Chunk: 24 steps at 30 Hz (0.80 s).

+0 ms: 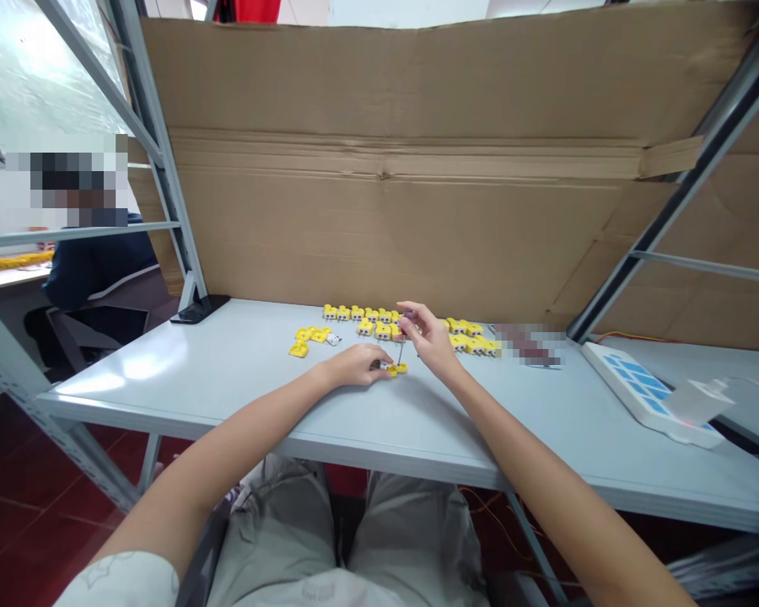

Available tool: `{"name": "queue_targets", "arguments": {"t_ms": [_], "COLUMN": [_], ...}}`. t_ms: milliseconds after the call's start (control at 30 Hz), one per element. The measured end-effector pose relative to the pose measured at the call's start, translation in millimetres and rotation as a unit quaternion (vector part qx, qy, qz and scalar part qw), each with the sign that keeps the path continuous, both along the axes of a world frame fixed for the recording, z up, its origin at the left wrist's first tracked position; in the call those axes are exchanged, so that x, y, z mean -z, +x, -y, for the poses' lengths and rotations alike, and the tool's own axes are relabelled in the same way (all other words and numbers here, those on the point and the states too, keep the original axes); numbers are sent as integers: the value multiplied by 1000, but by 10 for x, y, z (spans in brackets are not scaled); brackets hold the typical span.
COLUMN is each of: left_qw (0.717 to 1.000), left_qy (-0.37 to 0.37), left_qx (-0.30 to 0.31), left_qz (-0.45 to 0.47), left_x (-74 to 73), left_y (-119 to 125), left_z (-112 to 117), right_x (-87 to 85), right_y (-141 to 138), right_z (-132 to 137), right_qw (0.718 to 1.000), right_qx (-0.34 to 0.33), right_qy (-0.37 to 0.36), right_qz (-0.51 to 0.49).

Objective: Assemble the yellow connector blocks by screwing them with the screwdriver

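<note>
My left hand rests on the table, its fingers closed around a small yellow and white plastic piece. Above and to the right, my right hand pinches the top of a thin screwdriver. The shaft points steeply down, and its tip meets the yellow piece or stops just over it; I cannot tell which. Behind both hands stand rows of small yellow pieces, partly covered by my right hand. Left of my left hand lie several loose yellow parts and a white part.
Upright cardboard closes off the table's back. At right lies a white power strip with a plugged-in charger. A dark phone-like object is by the left post. Another person sits beyond the frame at left.
</note>
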<state>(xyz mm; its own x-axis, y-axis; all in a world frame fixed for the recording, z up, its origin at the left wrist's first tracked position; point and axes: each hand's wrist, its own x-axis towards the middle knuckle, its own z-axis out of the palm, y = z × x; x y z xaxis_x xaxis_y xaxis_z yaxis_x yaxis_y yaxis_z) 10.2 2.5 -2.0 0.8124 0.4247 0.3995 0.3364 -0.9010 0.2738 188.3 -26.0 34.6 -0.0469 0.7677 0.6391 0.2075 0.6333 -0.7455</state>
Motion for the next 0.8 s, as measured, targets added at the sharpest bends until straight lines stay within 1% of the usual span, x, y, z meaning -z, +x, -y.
{"name": "queue_targets", "arguments": {"t_ms": [67, 133, 267, 400, 467, 633, 700, 800], "left_qw": [1000, 1000, 1000, 1000, 1000, 1000, 1000, 1000], "left_qy": [2, 3, 4, 6, 7, 4, 1, -2], "left_qx": [-1, -2, -10, -13, -12, -12, -12, -16], "left_qz": [-1, -3, -6, -4, -3, -10, -14, -15], "left_x": [3, 9, 23, 24, 18, -2, -4, -1], "left_y": [3, 6, 9, 3, 1, 3, 2, -4], "left_z": [-7, -15, -24, -23, -21, -13, -10, -11], "right_x": [-2, -9, -22, -4, 9, -5, -22, -37], "right_y": [-2, -1, -11, -20, -10, 50, 79, 113], "right_z": [5, 13, 33, 21, 5, -9, -7, -6], "right_qw": [999, 998, 1000, 999, 1000, 999, 999, 999], "right_qx": [-33, -40, 17, 33, 25, -26, -14, 26], "right_qy": [-20, -29, -4, 12, 8, -19, -29, -23], "right_qz": [-18, -25, -4, 17, 15, -21, -21, -8]}}
